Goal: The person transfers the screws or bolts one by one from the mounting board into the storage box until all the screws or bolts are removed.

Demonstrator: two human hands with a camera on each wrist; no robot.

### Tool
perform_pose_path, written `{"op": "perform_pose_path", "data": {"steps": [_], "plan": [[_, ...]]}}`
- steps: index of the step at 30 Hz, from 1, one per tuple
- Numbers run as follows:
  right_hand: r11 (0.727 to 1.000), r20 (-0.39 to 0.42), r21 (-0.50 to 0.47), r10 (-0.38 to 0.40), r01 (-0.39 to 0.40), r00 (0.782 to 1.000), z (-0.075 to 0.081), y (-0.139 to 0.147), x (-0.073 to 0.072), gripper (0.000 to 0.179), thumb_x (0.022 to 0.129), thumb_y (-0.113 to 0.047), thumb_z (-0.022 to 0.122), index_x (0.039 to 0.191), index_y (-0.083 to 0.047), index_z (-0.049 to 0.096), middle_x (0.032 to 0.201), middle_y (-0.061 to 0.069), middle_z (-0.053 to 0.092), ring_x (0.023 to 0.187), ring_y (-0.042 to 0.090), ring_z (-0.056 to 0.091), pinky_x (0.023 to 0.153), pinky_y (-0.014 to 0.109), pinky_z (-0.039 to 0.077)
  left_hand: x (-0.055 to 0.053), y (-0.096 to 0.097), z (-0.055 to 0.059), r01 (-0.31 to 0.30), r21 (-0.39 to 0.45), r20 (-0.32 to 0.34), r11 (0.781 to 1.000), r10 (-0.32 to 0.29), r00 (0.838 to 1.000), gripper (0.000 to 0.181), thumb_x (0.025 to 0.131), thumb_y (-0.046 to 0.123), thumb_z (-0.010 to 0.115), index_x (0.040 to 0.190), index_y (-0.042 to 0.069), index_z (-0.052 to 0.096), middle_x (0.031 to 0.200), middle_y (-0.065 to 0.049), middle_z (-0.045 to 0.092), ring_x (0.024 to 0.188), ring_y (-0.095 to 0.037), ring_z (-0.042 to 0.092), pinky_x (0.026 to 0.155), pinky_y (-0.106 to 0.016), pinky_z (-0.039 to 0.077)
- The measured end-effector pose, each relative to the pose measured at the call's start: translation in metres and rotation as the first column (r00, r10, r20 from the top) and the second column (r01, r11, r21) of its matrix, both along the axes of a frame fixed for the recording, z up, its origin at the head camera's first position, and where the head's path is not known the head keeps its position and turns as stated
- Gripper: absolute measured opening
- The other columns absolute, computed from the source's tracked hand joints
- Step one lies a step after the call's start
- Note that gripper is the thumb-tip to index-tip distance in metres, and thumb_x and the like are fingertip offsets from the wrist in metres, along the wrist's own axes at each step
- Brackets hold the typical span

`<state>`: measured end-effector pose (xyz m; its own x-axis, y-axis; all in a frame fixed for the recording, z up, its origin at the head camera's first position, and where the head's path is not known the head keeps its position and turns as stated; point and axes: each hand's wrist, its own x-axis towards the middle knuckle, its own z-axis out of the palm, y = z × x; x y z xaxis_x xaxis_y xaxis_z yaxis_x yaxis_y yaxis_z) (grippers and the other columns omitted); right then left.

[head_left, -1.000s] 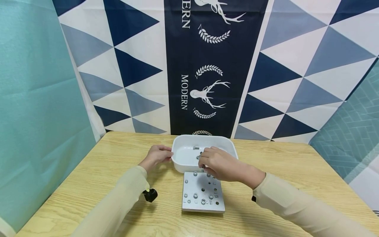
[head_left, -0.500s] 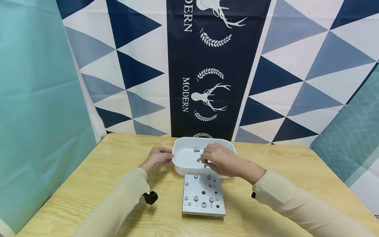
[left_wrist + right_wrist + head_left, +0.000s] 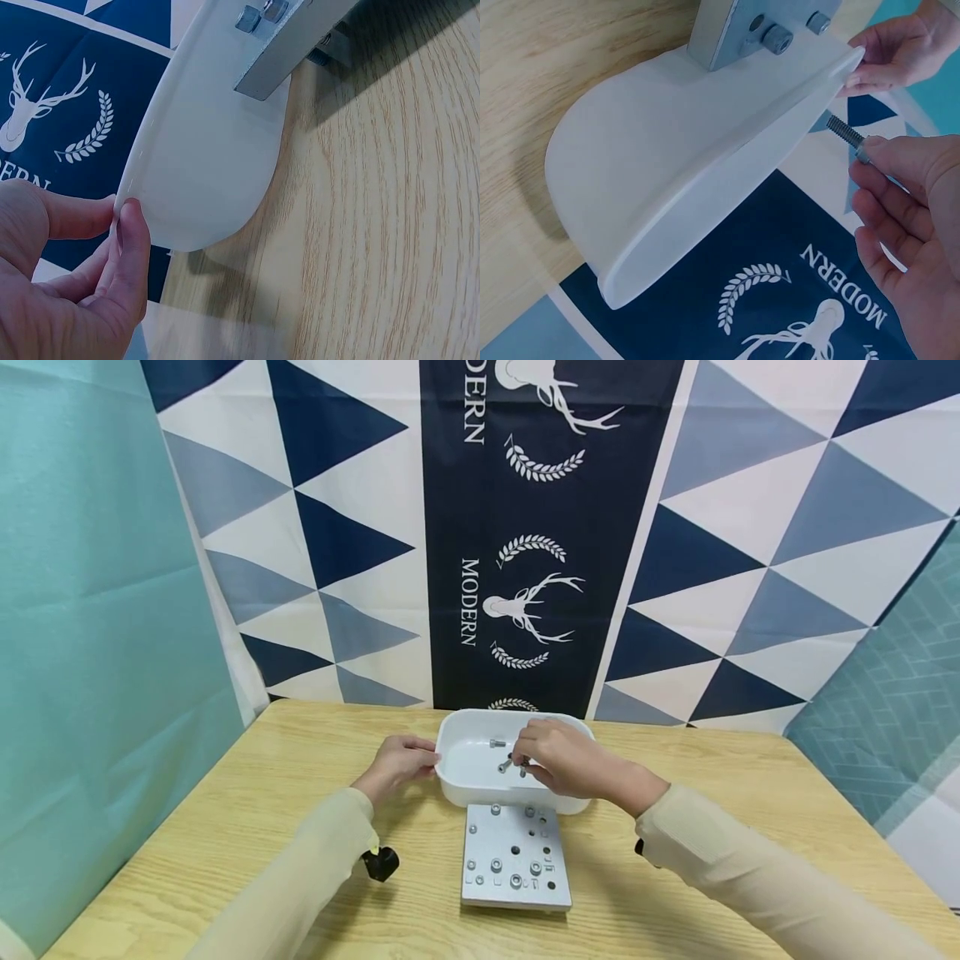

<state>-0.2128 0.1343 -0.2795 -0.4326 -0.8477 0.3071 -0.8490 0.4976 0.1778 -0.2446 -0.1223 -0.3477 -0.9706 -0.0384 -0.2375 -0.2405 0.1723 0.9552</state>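
My left hand (image 3: 403, 762) pinches the left rim of a white plastic tray (image 3: 480, 796) between thumb and fingers, as the left wrist view shows closely. Over the tray's inside, my right hand (image 3: 564, 758) holds a small socket-head bolt (image 3: 846, 133). Its head sits between thumb and fingertips, with the threaded shank pointing out free. Inside the tray lie a loose bolt (image 3: 497, 744) and another bolt (image 3: 505, 767) close to the right fingertips. In front of the tray stands a silver metal plate (image 3: 495, 839) with several bolts set in it and several bare holes.
The plate's far edge is right at the tray's front wall. Under everything is a light wood table (image 3: 300, 793). A patterned cloth (image 3: 360, 568) hangs behind its far edge, and a teal curtain (image 3: 112, 610) hangs at the left. A black wrist device (image 3: 381, 863) is by the left sleeve.
My right hand has moved with the bolt from the plate's far edge back over the tray's inside. The left hand keeps its hold on the rim. The head view has tilted slightly.
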Motion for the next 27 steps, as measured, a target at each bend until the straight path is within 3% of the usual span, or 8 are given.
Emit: {"op": "perform_pose_path", "data": {"steps": [8,20,27], "plan": [[0.999,-0.01,0.018,-0.026,0.026,1.0,0.002,0.0,-0.014,0.012,0.078,-0.004,0.075,0.086,-0.012,0.07,0.084,-0.002,0.068,0.08,0.013,0.058,0.074,0.028,0.052,-0.001,-0.001,0.001,0.0,-0.002,-0.002,1.0,0.0,1.0,0.026,0.086,0.001,0.066,0.11,-0.006,0.064,0.103,-0.016,0.063,0.073,-0.013,0.061,0.081,-0.029,0.059],[0.993,0.091,0.067,-0.102,0.096,0.991,-0.003,-0.004,-0.033,0.013,0.08,-0.003,0.073,0.087,-0.013,0.071,0.087,-0.002,0.07,0.081,0.012,0.059,0.075,0.027,0.052,0.001,-0.001,-0.001,-0.007,-0.027,0.017,1.0,0.008,1.0,0.026,0.086,0.003,0.066,0.111,-0.004,0.065,0.107,-0.017,0.064,0.076,-0.013,0.063,0.089,-0.034,0.058],[0.989,0.14,0.08,-0.134,0.124,0.981,-0.007,-0.008,-0.043,0.011,0.081,-0.003,0.072,0.087,-0.012,0.072,0.087,-0.001,0.07,0.081,0.013,0.058,0.078,0.031,0.053,0.001,0.0,-0.001,-0.011,-0.03,0.008,1.0,0.011,1.0,0.025,0.085,0.002,0.067,0.11,-0.005,0.065,0.1,-0.015,0.065,0.075,-0.015,0.064,0.086,-0.034,0.059]]}}
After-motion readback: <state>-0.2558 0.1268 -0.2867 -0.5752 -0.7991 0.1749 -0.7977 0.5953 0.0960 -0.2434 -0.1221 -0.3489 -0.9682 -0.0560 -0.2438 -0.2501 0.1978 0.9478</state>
